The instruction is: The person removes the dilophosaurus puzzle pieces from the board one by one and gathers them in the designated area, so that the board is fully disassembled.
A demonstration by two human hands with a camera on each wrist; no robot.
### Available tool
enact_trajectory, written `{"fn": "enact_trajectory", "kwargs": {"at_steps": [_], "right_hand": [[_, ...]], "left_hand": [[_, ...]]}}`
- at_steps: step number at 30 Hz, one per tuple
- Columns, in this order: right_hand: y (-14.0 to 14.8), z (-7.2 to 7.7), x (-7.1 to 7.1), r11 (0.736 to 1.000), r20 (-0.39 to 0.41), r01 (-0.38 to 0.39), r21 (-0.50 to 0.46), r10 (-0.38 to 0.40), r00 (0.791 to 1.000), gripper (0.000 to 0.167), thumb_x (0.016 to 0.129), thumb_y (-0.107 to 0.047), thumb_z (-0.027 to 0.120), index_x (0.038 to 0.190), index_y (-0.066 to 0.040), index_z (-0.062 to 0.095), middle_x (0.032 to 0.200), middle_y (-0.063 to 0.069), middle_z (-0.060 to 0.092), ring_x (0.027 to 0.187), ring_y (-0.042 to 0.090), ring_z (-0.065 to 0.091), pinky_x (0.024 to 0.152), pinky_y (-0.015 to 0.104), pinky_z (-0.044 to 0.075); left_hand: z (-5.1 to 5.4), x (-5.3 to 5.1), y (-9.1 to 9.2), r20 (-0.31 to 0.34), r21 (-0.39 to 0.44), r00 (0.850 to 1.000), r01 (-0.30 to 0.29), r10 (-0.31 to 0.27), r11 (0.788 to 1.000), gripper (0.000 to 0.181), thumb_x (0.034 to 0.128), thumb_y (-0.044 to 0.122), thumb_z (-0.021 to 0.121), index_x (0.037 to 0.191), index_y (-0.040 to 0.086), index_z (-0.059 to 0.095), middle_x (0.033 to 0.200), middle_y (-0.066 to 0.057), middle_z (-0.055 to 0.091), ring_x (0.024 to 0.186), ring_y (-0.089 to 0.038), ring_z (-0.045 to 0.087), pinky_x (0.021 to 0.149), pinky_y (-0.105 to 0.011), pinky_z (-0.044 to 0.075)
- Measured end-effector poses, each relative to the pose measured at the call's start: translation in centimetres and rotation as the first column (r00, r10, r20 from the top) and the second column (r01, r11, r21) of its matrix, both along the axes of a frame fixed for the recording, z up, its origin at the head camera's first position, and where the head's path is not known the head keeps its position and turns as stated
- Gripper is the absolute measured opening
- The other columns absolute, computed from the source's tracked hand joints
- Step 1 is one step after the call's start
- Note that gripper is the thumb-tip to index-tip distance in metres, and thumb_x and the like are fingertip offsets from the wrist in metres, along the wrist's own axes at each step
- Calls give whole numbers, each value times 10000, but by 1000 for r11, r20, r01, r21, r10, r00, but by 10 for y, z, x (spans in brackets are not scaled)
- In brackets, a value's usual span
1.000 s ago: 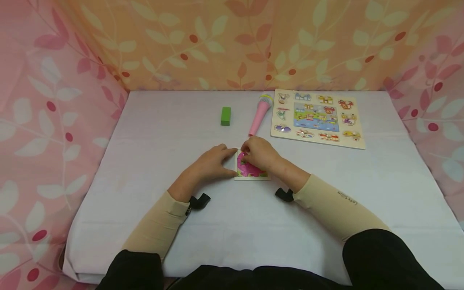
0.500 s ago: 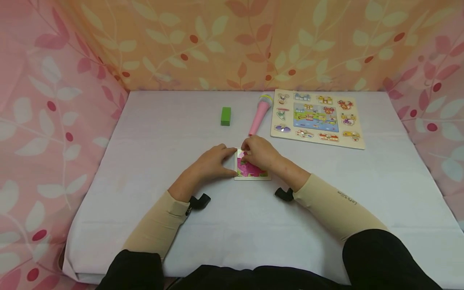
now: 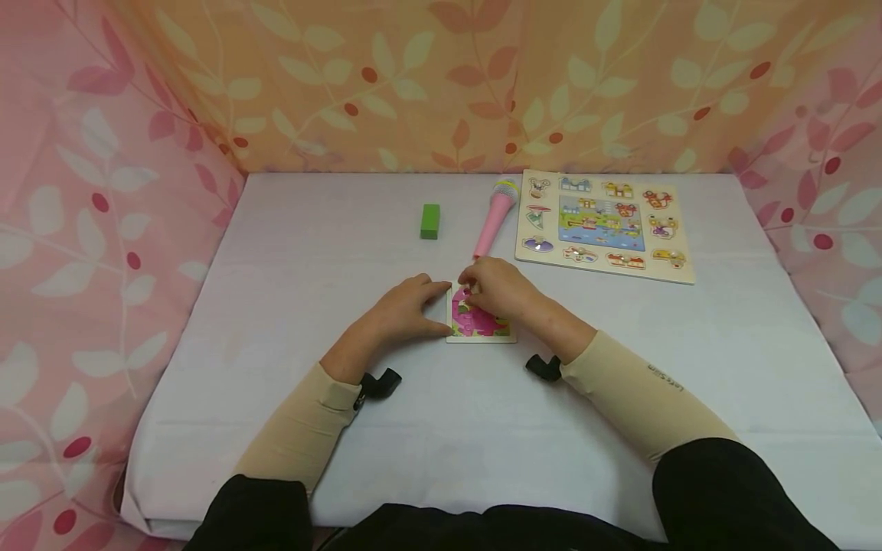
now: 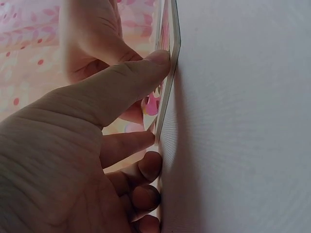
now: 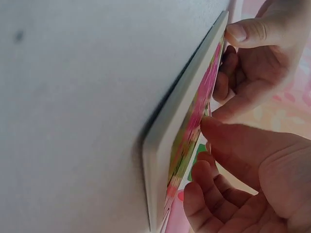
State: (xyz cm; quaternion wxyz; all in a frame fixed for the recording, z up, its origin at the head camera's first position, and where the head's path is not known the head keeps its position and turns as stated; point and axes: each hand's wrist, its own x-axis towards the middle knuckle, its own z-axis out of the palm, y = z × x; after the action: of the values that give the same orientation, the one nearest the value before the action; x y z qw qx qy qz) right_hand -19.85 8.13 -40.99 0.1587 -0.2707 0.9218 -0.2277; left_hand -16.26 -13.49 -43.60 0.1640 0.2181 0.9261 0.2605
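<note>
A small square jigsaw puzzle (image 3: pixel 481 340) with a pale frame and a pink and green picture lies in the middle of the table. My left hand (image 3: pixel 405 309) holds its left edge, thumb at the near corner and index finger at the far one. Over the puzzle's upper part, my right hand (image 3: pixel 503 289) pinches a pink puzzle piece (image 4: pixel 152 105) between thumb and fingers, close to the far left corner. The fingers hide much of that piece. In the right wrist view the puzzle's frame (image 5: pixel 180 116) is seen edge-on, under the right thumb (image 5: pixel 214 128).
Behind the hands stands a green block (image 3: pixel 430 221). A pink toy microphone (image 3: pixel 493 223) lies just beyond my right hand. Farther right is a wooden peg puzzle board (image 3: pixel 599 265) with several pieces. Patterned cloth (image 3: pixel 441 84) encloses the white table (image 3: pixel 441 444) at the back and sides.
Pale board showed at the puzzle's far left corner half a second ago; pink covers part of it now. The right hand has shifted very slightly, while the left hand stays in place.
</note>
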Motion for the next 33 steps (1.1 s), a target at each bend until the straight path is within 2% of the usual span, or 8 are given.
{"fn": "enact_trajectory", "kwargs": {"at_steps": [2,5,8,15,25,33], "right_hand": [[1,0,-1,1000,-7,-19,2,19,1000,365,916,-136,770,1254,-10,716,1146,91,711,1034,247,603,936,394,492],[4,2,-1,999,-12,-32,-6,32,999,383,908,-144,769,1259,-2,712,1186,102,694,1219,288,568,1040,428,443],[9,7,1,999,-26,-29,-29,28,999,385,895,-126,753,1255,4,713,1240,126,670,1281,302,539,1064,434,428],[22,25,8,996,-19,2,-93,-4,1000,377,924,-165,751,1273,-29,703,1247,120,625,990,254,590,868,379,515],[45,51,18,985,-108,35,-168,-54,993,357,912,-171,773,1251,-69,727,1176,91,634,955,247,570,780,385,490],[63,59,27,978,-158,32,-208,-66,985,325,897,-122,794,1214,-68,739,1109,65,663,895,247,564,736,378,453]], "left_hand": [[0,0,0,2,0,1000,-3,3,1000,833,819,417,852,1522,127,513,1070,-33,529,957,-204,495,803,-344,436],[-1,0,0,3,-1,1000,-6,6,1000,835,819,424,852,1524,132,511,1073,-32,531,957,-203,496,799,-341,438],[0,1,1,1,-4,1000,-1,1,1000,832,824,421,847,1526,130,509,1078,-37,531,950,-206,494,793,-345,435],[1,2,2,4,-37,1000,-1,1,999,824,846,429,814,1549,159,481,1120,-30,528,966,-198,497,785,-342,437],[0,2,2,-3,-43,1000,3,-3,999,819,857,427,796,1558,159,468,1141,-37,522,986,-201,490,794,-348,434],[0,4,1,0,-27,1000,-1,1,1000,827,850,423,800,1558,151,467,1137,-34,527,1010,-203,494,826,-351,440]]}}
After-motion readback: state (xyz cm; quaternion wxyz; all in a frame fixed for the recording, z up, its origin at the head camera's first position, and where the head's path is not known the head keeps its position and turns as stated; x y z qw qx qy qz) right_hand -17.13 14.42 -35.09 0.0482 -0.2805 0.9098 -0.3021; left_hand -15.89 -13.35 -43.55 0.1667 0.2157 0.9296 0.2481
